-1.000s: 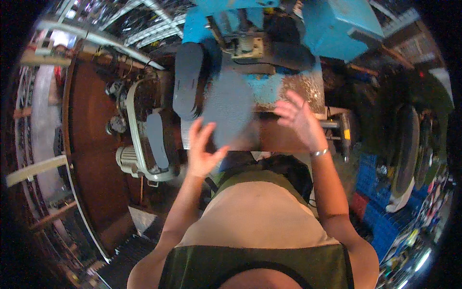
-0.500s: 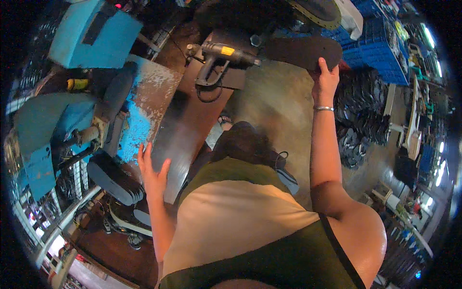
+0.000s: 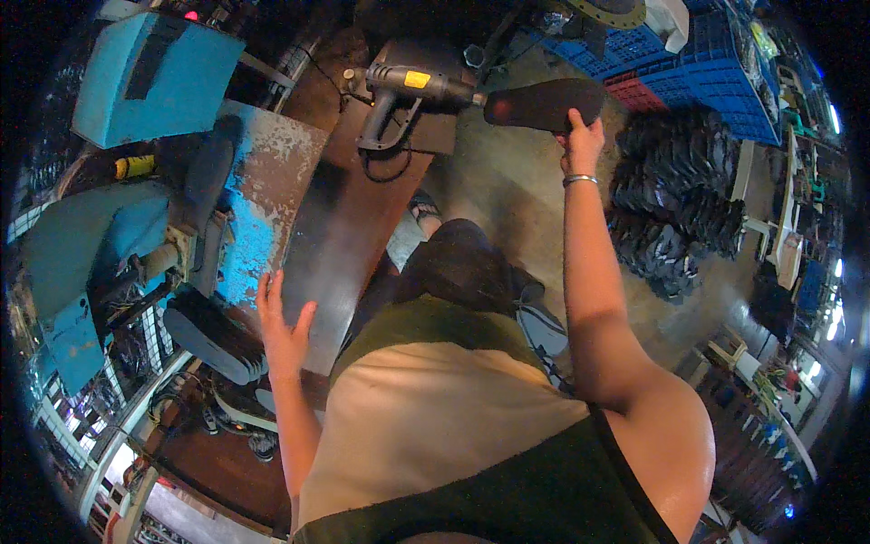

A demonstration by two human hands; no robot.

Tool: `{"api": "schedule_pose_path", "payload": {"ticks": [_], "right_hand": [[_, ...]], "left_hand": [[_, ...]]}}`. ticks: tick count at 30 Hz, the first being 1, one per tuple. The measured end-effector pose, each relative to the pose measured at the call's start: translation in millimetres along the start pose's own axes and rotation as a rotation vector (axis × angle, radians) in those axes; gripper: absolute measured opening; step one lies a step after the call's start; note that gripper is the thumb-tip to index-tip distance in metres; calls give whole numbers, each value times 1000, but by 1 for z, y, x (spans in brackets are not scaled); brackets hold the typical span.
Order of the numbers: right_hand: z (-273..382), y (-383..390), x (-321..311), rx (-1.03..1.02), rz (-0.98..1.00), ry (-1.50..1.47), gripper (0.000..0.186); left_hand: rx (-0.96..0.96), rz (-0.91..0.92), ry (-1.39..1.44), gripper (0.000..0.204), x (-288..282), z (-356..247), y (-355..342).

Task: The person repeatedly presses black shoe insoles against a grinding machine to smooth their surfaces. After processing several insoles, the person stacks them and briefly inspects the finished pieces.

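**Right grip closed on dark sole; left grip spread and unoccupied**

Right grip: pinched on the near edge of the dark sole, toward its right end, thumb lying on the visible face, the other fingers partly hidden; the sole extends forward and left of this grip, a reddish spot showing on its face near the far-left end; a silver bracelet sits on the wrist just behind the grip.

Left grip: fingers and thumb well apart, holding nothing, beside the near end of the brown table; contact with the table cannot be told; a stack of soles lies just to its left; a chipped blue plate lies ahead of it.

Left of the right grip, a heat gun with a yellow label points its nozzle at the sole's left end; whether they touch cannot be told; right of the same grip, dark soles are heaped on the floor; farther ahead and right stand blue crates; a blue box stands well ahead and left of the left grip.
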State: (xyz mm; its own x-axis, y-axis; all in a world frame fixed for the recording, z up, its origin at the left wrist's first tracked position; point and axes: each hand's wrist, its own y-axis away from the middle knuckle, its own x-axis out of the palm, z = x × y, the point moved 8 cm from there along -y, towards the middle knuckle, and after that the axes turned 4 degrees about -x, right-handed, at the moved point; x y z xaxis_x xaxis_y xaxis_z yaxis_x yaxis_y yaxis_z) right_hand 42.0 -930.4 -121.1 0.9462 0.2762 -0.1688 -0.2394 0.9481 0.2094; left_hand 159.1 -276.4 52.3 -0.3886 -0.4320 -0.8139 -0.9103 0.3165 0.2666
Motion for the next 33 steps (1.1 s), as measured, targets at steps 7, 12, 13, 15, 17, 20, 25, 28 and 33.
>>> {"api": "schedule_pose_path", "payload": {"ticks": [7,12,13,15,17,20,25,28,33], "right_hand": [[23,-1,-13,-3,36,-41,32],[-13,4,28,17,65,-7,28],[-24,4,34,55,52,-12,27],[-32,0,44,-1,77,-39,28],[-37,-5,42,24,86,-37,30],[-12,-15,16,-49,11,256,41],[107,15,-12,-473,-38,441,40],[168,58,3,-512,26,119,41],[227,150,102,-408,388,-77,42]], "left_hand": [[-12,34,4,78,16,19,11],[4,21,9,78,16,15,5],[20,4,15,78,14,14,4],[-18,1,16,76,11,18,3],[-27,-17,25,75,7,24,3],[-36,-59,18,76,3,37,2],[-67,-212,-72,78,-3,66,-27],[-16,-313,-64,79,-12,69,-80],[18,-300,-193,90,-34,68,-210]]}}
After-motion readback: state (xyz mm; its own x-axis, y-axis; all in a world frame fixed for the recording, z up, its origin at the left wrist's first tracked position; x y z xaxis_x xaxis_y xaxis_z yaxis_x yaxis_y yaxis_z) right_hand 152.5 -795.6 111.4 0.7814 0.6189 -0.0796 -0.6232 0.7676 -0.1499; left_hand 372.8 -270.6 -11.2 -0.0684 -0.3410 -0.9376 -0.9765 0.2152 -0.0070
